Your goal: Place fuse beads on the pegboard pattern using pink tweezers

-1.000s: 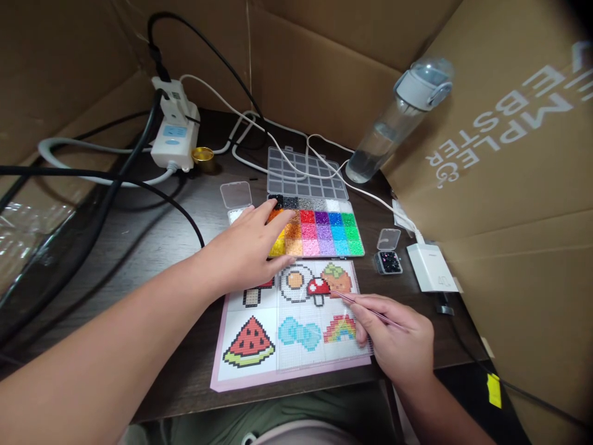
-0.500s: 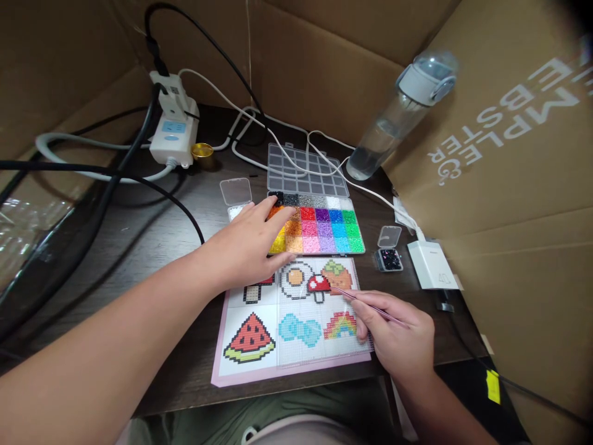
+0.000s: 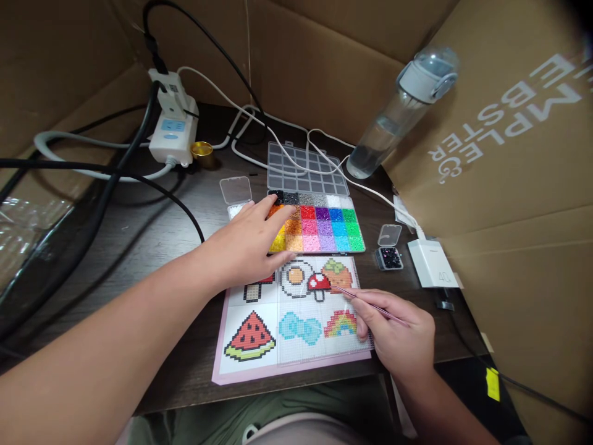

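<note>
My left hand (image 3: 254, 238) rests with fingers spread over the left side of a bead box (image 3: 340, 228), whose compartments hold beads of many colours. In my right hand (image 3: 396, 327) are thin pink tweezers (image 3: 374, 305), their tip beside a red and white bead mushroom (image 3: 319, 284). That mushroom sits on a clear pegboard (image 3: 301, 356), which lies over a printed pattern sheet (image 3: 241, 371). Egg, persimmon, bow and rainbow pictures show through the board. A watermelon picture (image 3: 251, 339) is left of it. Whether the tweezers grip a bead is too small to tell.
A small box of dark beads (image 3: 389, 258) stands right of the bead box. Behind are a water bottle (image 3: 389, 127), a power strip (image 3: 172, 133), a gold cup (image 3: 202, 154) and cables. A white charger (image 3: 432, 264) is at the right, near cardboard walls (image 3: 324, 49).
</note>
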The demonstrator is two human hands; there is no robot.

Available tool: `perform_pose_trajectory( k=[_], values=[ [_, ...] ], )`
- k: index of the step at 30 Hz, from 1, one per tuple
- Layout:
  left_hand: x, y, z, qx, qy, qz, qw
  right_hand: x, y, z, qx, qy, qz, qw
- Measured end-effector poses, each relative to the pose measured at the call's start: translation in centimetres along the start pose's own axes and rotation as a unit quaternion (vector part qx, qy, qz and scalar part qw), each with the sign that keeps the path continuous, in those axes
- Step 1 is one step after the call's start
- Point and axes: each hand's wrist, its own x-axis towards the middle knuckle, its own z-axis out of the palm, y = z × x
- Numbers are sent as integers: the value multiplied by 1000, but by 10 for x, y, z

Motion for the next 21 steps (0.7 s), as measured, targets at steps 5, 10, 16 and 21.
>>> perform_pose_trajectory(
  k=[5,10,16,21],
  values=[
    [0,0,0,2,3,5,1000,0,-3,0,-4,-1,12,1000],
    [0,0,0,0,3,0,1000,1,-5,1,-14,3,7,1000],
    [-1,1,-1,-7,-3,-5,1000,0,-4,0,-14,5,11,1000],
    [-1,2,-2,0,-4,-1,1000,0,-4,1,-14,2,8,1000]
  ],
)
